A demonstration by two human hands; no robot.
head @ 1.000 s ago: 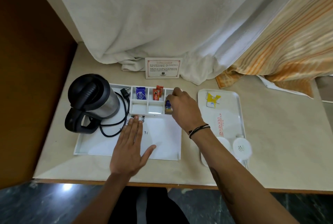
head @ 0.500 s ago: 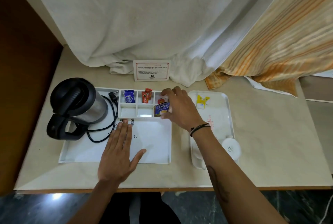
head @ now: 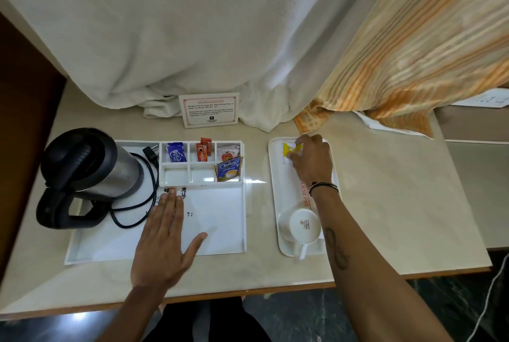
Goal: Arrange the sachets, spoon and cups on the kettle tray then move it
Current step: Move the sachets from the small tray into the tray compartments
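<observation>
The white kettle tray [head: 220, 245] lies at the left with a black and steel kettle [head: 88, 173] on it. Its compartments hold a blue sachet [head: 176, 152], red sachets [head: 203, 150], a white sachet [head: 230, 152] and a blue tea sachet [head: 229, 169] leaning in the right front cell. My left hand [head: 165, 237] rests flat and open on the tray's floor. On the right, a smaller white tray [head: 275, 176] carries yellow sachets [head: 287, 149] and an upturned white cup [head: 301, 226]. My right hand [head: 311, 160] has its fingertips closed on the yellow sachets. No spoon is visible.
A printed card [head: 209, 110] stands behind the kettle tray against a white curtain [head: 192, 39]. An orange striped curtain [head: 413, 52] hangs at the right. The kettle's black cord [head: 143, 198] lies coiled on the tray. The counter's front edge runs just below my left wrist.
My right hand let go of the blue tea sachet in the right front compartment and moved right to the yellow sachets on the small tray. The left hand stayed flat.
</observation>
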